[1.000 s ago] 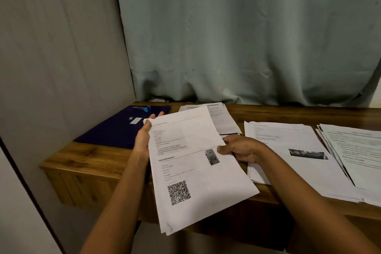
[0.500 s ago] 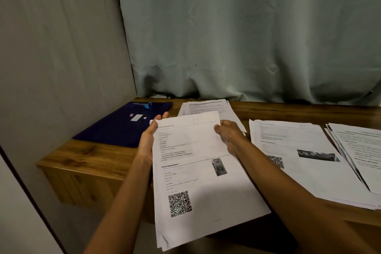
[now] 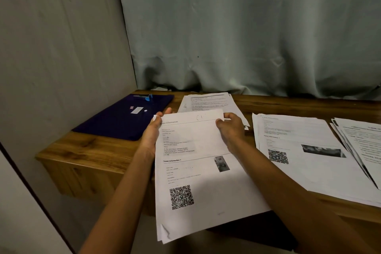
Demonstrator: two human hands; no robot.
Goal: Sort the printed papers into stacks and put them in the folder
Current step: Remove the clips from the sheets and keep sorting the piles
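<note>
I hold a sheaf of printed papers (image 3: 198,179) with a QR code and a small photo, over the table's front edge. My left hand (image 3: 153,132) grips its upper left edge. My right hand (image 3: 229,128) pinches the top right corner of the sheets. A dark blue folder (image 3: 123,121) lies shut at the table's left end, with a blue clip on its far edge. Further stacks of papers lie on the table: one behind my hands (image 3: 208,102), one to the right (image 3: 309,150), one at the far right (image 3: 362,142).
The wooden table (image 3: 86,148) stands in a corner, with a grey wall on the left and a pale curtain (image 3: 247,37) behind it. Bare wood shows between the folder and the front edge.
My right hand has moved from the sheaf's right edge up to its top right corner. The sheaf has turned more upright and square to me.
</note>
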